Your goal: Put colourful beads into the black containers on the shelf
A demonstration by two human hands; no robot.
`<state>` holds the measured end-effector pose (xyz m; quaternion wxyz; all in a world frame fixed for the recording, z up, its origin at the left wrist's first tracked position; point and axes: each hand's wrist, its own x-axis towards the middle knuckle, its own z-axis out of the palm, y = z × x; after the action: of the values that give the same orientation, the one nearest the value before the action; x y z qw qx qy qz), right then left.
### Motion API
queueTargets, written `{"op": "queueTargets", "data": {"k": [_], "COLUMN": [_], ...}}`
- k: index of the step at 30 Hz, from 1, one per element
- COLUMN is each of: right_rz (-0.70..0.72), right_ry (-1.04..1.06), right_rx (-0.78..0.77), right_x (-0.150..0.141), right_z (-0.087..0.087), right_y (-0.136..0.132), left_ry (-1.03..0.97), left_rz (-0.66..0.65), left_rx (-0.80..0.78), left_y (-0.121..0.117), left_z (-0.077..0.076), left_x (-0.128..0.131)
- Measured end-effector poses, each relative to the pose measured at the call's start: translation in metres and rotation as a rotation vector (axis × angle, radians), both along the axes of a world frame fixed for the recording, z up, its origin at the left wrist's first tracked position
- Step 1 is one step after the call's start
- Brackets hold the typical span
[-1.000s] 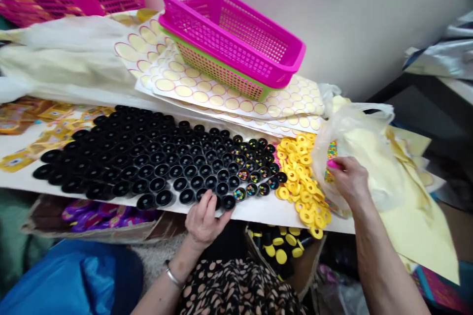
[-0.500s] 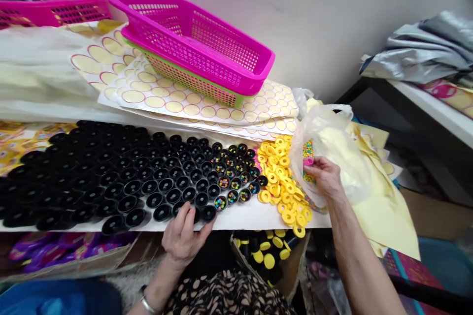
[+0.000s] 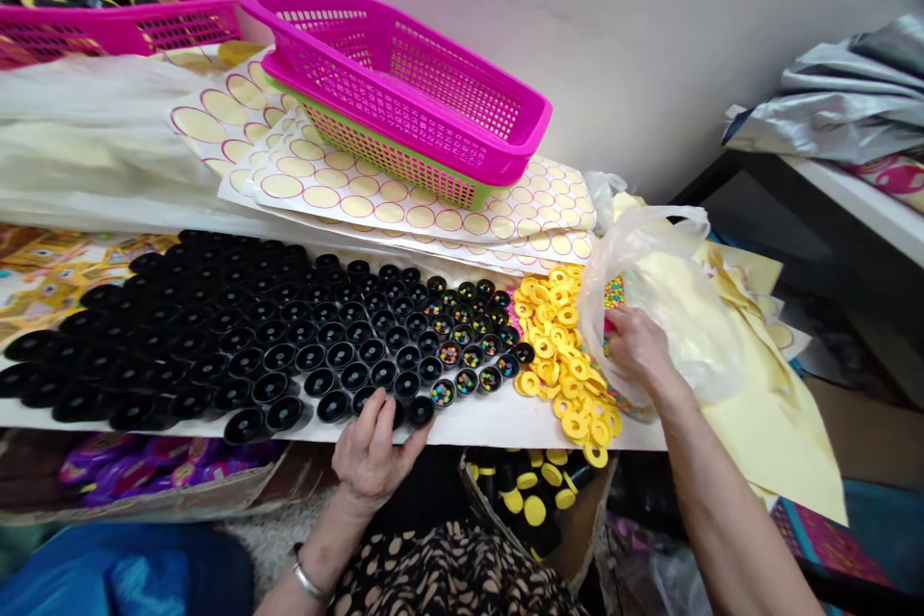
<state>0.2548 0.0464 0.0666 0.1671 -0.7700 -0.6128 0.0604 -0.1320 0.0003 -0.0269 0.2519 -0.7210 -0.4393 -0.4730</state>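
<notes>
At the front edge of the table, my left hand [image 3: 372, 452] has its thumb and fingers curled round a black cup [image 3: 421, 411] and its neighbour. Many more small round black cups [image 3: 310, 357] stand in rows to the left. Some on the right hold colourful little beads [image 3: 443, 393]. My right hand [image 3: 635, 344] is inside the mouth of a clear plastic bag [image 3: 704, 346], closed on a small pink scoop [image 3: 612, 322], mostly hidden by the fingers. Multicoloured beads [image 3: 615, 291] show in the bag.
Yellow ring-shaped caps [image 3: 570, 366] lie heaped between cups and bag. Behind are sticker sheets [image 3: 318, 195] under stacked pink and green baskets [image 3: 433, 115]. Below the table edge, a carton [image 3: 588, 510] holds black-and-yellow containers. A shelf [image 3: 859, 202] stands at right.
My right hand has gone deeper into the bag, and less of the pink scoop shows. My left hand stays by the same front cups. The whole view has shifted slightly.
</notes>
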Motion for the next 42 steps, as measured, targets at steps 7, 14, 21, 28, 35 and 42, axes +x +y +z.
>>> {"op": "queueTargets", "data": {"k": [7,14,21,28,35,42], "right_rz": [0.056,-0.145,0.074,0.511,0.804,0.888], "right_ry": [0.187,0.825,0.92,0.62,-0.166,-0.5], "right_rx": [0.017,0.405,0.333,0.095,-0.049,-0.061], "right_x": [-0.003,-0.003,-0.079,-0.169,-0.208,-0.229], "right_z": [-0.003,0.002,0.025,0.015,0.027,0.039], "right_y": [0.01,-0.026,-0.037,0.0,0.027,0.033], "left_ry": [-0.011,-0.013,-0.038,-0.044,-0.049,-0.049], "left_rz": [-0.009,-0.013,-0.005,-0.002,-0.016,0.024], "left_rx": [-0.033,0.026,-0.053,-0.101,-0.096,-0.11], "left_y": [-0.002,0.002,-0.007,-0.013,-0.013,-0.014], "left_z": [-0.002,-0.004,0.0,-0.004,-0.005,-0.007], "left_x": [0.0,-0.002,0.0,0.0,-0.001,0.0]}}
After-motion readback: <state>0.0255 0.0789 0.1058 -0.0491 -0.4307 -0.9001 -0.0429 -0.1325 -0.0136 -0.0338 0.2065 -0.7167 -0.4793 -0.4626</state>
